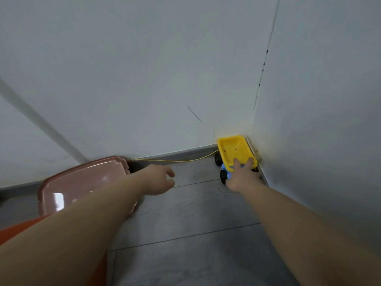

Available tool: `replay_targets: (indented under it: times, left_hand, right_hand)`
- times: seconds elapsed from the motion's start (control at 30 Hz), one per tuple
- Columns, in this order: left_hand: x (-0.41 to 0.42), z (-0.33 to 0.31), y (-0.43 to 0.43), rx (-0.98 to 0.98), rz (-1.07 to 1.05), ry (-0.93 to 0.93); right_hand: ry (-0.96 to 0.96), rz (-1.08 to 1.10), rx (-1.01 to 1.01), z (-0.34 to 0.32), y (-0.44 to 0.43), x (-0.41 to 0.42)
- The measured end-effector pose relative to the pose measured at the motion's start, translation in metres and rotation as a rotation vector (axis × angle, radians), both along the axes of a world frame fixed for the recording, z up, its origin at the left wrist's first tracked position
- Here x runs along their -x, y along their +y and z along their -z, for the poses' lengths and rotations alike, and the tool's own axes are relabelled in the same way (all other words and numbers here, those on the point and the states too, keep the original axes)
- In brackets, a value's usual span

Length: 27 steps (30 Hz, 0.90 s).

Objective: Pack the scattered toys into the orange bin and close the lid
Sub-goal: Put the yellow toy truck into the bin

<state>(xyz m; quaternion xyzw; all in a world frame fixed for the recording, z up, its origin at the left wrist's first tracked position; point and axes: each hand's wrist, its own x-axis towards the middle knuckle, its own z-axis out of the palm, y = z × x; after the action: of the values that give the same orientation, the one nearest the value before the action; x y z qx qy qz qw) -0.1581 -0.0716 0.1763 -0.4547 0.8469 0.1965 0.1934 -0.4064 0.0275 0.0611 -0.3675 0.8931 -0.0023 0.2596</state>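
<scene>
A toy truck (233,150) with a yellow tipper bed, blue chassis and black wheels stands on the floor in the room corner. My right hand (242,178) is on its near end, fingers hooked over the rim of the yellow bed. A thin yellow string (175,161) runs left from the truck along the skirting. My left hand (161,179) hovers above the floor with curled, parted fingers, holding nothing. The orange bin (18,229) shows only as an edge at lower left, under my left arm. Its brownish-pink lid (86,180) stands open beside the wall.
Two white walls (144,79) meet at the corner right behind the truck. The floor (195,213) is grey tile. A small beige object (258,155) lies between the truck and the right wall.
</scene>
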Motion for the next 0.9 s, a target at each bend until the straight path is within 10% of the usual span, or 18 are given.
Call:
replay_targets:
  times: [0.9]
  left_hand:
    - [-0.068, 0.032, -0.011, 0.007, -0.143, 0.055]
  right_hand:
    - [0.093, -0.463, 0.282, 0.004, -0.006, -0.058]
